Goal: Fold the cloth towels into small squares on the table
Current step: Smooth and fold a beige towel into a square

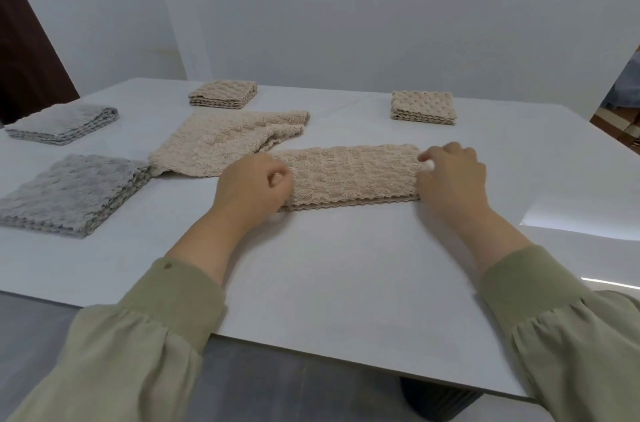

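The towel point(349, 176) lies in the middle of the table point(346, 266), folded into a long strip. The left hand point(252, 184) grips its left end. The right hand point(450, 176) pinches its right end with curled fingers. It looks soft, light and floppy, so holding the end corners seems best.

No legible text, seemingly.

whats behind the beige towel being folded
A loose beige towel lies behind the folded strip, leftward; two beige squares sit farther back. The left hand hides whether towel and strip touch.
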`<state>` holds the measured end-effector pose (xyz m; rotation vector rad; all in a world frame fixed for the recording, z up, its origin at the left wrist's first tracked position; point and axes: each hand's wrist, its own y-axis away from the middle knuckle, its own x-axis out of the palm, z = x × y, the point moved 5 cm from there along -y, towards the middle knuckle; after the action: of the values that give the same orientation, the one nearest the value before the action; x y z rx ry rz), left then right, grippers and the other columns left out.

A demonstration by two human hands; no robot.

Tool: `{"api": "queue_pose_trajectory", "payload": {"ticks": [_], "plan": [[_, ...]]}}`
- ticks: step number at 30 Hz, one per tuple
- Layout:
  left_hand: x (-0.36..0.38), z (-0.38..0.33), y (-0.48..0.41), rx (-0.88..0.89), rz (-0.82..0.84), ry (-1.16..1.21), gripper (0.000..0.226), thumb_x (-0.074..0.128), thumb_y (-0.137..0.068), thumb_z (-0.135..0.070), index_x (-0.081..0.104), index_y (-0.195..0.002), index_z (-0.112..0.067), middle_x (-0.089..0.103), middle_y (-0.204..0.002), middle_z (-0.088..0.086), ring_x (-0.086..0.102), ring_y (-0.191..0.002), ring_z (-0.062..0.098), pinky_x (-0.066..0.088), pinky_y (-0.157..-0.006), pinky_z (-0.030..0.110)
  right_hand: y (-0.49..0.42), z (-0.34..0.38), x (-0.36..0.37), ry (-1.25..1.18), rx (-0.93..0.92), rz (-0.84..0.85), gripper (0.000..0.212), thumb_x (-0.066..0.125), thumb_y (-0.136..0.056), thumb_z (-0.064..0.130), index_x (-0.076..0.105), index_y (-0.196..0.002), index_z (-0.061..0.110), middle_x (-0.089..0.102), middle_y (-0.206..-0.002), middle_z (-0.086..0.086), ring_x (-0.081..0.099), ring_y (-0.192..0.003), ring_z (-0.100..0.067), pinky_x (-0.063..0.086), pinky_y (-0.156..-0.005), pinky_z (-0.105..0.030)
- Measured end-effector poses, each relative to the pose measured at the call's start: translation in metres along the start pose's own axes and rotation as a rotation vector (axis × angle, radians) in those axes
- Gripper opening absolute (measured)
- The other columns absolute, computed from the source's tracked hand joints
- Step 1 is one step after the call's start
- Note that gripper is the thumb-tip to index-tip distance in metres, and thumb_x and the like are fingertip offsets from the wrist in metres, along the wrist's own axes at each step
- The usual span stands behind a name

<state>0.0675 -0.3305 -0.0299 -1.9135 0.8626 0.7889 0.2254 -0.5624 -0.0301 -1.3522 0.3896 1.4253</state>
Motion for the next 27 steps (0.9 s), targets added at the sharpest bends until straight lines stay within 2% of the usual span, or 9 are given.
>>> {"api": "queue_pose_trajectory", "payload": {"ticks": [3,6,9,11,14,16,18,21,27], "plan": [[0.019,-0.021,-0.002,0.237,0.095,-0.131,0.027,0.049,-0.087,-0.031,0.072,-0.09,-0.017,0.058,-0.086,-0.002,0.049,-0.089,0.02,0.043,-0.078,0.037,0.01,0.036,0.015,-0.043,-0.259,0.093,0.021,0.054,-0.09,0.023,0.071,-0.1,0.016,0.063,-0.108,-0.008,0.048,-0.107,-0.03,0.038,-0.091,-0.039],[0.026,-0.026,-0.001,0.206,0.165,-0.194,0.035,0.043,-0.09,-0.038,0.065,-0.074,-0.016,0.061,-0.074,-0.003,0.055,-0.075,0.018,0.046,-0.067,0.036,0.008,0.04,0.016,0.047,-0.22,0.167,0.038,0.051,-0.09,0.031,0.06,-0.057,0.017,0.059,-0.068,-0.004,0.048,-0.088,-0.024,0.036,-0.093,-0.037],[0.015,-0.033,0.003,0.169,0.029,-0.09,0.042,0.035,-0.087,-0.039,0.055,-0.062,-0.012,0.053,-0.055,-0.002,0.05,-0.058,0.018,0.04,-0.055,0.032,0.004,0.04,0.007,0.101,-0.17,0.133,0.052,0.048,-0.092,0.033,0.039,-0.043,0.015,0.043,-0.048,0.001,0.043,-0.073,-0.021,0.03,-0.101,-0.039],[0.007,-0.035,0.001,0.13,-0.134,0.012,0.038,0.037,-0.089,-0.032,0.063,-0.068,-0.013,0.061,-0.063,-0.002,0.054,-0.065,0.018,0.044,-0.059,0.035,0.004,0.047,0.001,0.07,-0.194,0.0,0.049,0.044,-0.092,0.028,0.042,-0.046,0.013,0.043,-0.048,0.0,0.044,-0.07,-0.025,0.035,-0.092,-0.039],[0.017,-0.034,-0.01,0.073,-0.113,-0.056,0.039,0.034,-0.096,-0.027,0.068,-0.108,-0.013,0.068,-0.106,0.002,0.052,-0.107,0.023,0.041,-0.088,0.035,0.005,0.069,0.004,-0.117,-0.307,-0.123,0.036,0.037,-0.089,0.022,0.069,-0.081,0.008,0.068,-0.08,-0.008,0.055,-0.086,-0.031,0.039,-0.086,-0.041],[0.039,-0.029,-0.013,0.036,0.109,-0.229,0.047,0.024,-0.099,-0.033,0.05,-0.133,-0.014,0.053,-0.136,0.003,0.036,-0.13,0.024,0.03,-0.103,0.039,0.006,0.086,0.025,-0.155,-0.378,0.06,0.04,0.033,-0.095,0.023,0.059,-0.122,0.009,0.063,-0.121,-0.01,0.05,-0.115,-0.031,0.035,-0.102,-0.043],[0.056,-0.02,-0.009,-0.019,0.322,-0.346,0.053,0.017,-0.1,-0.039,0.028,-0.147,-0.016,0.027,-0.154,0.002,0.017,-0.143,0.024,0.015,-0.112,0.046,0.011,0.095,0.052,-0.052,-0.415,0.302,0.045,0.027,-0.101,0.031,0.038,-0.142,0.016,0.041,-0.147,-0.006,0.031,-0.137,-0.025,0.02,-0.113,-0.047],[0.063,-0.014,-0.007,-0.078,0.414,-0.369,0.057,0.015,-0.099,-0.044,0.012,-0.151,-0.02,0.008,-0.159,-0.001,0.003,-0.146,0.022,0.003,-0.116,0.049,0.002,0.084,0.071,0.069,-0.341,0.495,0.05,0.017,-0.101,0.042,0.02,-0.149,0.027,0.014,-0.159,0.004,0.01,-0.146,-0.019,0.004,-0.115,-0.055],[0.061,-0.013,-0.004,-0.137,0.429,-0.364,0.059,0.015,-0.098,-0.047,0.006,-0.152,-0.024,0.001,-0.16,-0.004,-0.002,-0.147,0.021,0.0,-0.116,0.051,-0.035,0.028,0.067,0.163,-0.102,0.494,0.052,0.011,-0.101,0.039,0.014,-0.151,0.027,0.006,-0.16,0.004,0.005,-0.147,-0.02,0.002,-0.114,-0.055]]}}
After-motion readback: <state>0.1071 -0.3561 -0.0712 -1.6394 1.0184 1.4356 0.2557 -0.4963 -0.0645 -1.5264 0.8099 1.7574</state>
